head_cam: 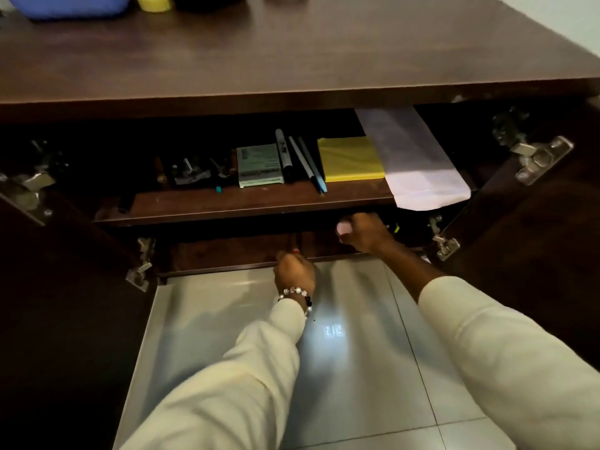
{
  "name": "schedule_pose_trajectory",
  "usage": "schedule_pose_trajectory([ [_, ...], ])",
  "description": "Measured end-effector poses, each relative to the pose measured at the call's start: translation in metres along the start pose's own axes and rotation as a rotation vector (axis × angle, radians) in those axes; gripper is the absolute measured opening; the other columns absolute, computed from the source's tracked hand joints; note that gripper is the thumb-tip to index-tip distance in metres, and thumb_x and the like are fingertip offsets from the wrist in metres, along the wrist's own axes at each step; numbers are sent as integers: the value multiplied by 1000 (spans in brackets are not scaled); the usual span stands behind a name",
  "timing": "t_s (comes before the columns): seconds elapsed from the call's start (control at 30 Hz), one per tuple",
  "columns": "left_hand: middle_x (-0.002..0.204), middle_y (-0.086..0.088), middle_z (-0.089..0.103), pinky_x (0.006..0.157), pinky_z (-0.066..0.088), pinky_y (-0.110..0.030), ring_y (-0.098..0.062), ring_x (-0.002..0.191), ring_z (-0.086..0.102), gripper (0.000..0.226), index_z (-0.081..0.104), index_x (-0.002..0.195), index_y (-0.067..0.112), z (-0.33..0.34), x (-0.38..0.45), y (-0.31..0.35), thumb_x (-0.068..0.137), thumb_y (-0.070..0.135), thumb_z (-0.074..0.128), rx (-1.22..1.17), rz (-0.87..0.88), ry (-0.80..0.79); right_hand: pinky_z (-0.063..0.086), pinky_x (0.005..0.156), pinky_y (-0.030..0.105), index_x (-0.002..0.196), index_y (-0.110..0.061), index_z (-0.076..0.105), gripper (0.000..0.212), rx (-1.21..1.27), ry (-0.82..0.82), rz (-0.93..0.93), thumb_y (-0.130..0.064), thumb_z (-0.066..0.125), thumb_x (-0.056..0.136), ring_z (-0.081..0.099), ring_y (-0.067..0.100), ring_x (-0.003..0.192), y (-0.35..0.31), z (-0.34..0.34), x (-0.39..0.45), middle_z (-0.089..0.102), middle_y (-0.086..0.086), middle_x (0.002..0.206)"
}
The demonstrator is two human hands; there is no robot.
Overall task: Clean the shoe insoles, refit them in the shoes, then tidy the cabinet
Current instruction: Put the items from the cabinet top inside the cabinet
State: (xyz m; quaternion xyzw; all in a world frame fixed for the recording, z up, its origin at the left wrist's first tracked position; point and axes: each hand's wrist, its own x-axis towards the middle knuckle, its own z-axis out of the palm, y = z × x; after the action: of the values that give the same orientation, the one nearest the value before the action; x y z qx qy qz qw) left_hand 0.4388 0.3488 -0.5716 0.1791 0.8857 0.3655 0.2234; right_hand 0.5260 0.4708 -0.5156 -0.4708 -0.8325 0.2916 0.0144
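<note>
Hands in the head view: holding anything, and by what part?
Right hand grips a small pale object in the lower compartment; which part is hidden. Left hand is curled round something thin with a red tip; unidentifiable.

Dim room, glossy grey tiled floor (373,368) with a light reflection, pale wall (552,21) upper right

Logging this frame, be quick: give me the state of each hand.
Left hand: fingers curled, gripping something thin at the cabinet's bottom edge; what, unclear.
Right hand: under the shelf, holding a pale pink object.
</note>
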Motion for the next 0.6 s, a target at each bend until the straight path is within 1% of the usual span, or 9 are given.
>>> schedule_pose_trajectory([
  [0.07,108,-30,63,82,52,-43,-45,100,61,37,56,105,-10,12,18,4,99,24,43,-81,-60,-31,40,93,31,123,-7,57,35,-62,-54,10,-24,56,93,50,34,119,-3,0,12,56,17,128],
  [0.13,102,-26,65,78,55,-46,-44,93,64,40,60,98,-6,21,32,6,95,31,46,-104,-94,-62,37,97,34,128,-8,53,38,-84,-88,58,-30,48,97,46,35,124,-3,3,23,51,17,135],
  [0.2,96,-25,67,75,57,-46,-43,88,66,41,63,95,-4,25,40,4,93,35,49,-78,-78,-77,37,95,34,128,-10,54,38,-82,-107,93,-32,46,98,47,33,124,-4,10,31,52,15,135],
  [0.27,95,-25,67,74,57,-46,-43,87,66,39,65,94,-3,26,45,1,91,35,53,-45,-65,-97,36,91,33,126,-11,54,37,-81,-134,94,-33,45,98,49,32,121,-5,19,37,53,14,134],
  [0.33,91,-23,68,72,58,-45,-42,85,67,41,66,89,-1,29,50,-4,88,39,57,-49,-69,-104,36,93,33,126,-12,53,35,-64,-150,74,-30,47,97,48,33,121,-4,24,40,51,15,133],
  [0.43,83,-18,70,66,59,-44,-39,78,69,45,64,79,3,32,57,-4,83,48,61,-89,-66,-138,36,95,35,127,-13,51,38,-22,-106,65,-30,55,93,45,34,122,1,23,44,49,15,135],
  [0.5,81,-17,70,66,59,-43,-35,75,69,35,58,70,13,31,56,-1,83,45,66,-155,-84,-182,36,98,36,131,-11,48,45,-35,-29,59,-35,54,93,44,36,124,6,24,44,48,16,136],
  [0.53,83,-17,70,68,59,-44,-34,76,69,32,53,67,18,30,54,-1,82,42,69,-180,-79,-189,37,98,37,133,-9,46,49,-55,17,48,-37,54,93,44,37,125,8,24,42,48,17,136],
  [0.6,91,-18,70,72,58,-48,-35,82,70,27,49,71,23,28,50,-2,80,36,71,-197,-57,-197,38,98,36,132,-6,47,53,-61,107,0,-37,58,91,46,38,123,9,23,35,51,19,133],
])
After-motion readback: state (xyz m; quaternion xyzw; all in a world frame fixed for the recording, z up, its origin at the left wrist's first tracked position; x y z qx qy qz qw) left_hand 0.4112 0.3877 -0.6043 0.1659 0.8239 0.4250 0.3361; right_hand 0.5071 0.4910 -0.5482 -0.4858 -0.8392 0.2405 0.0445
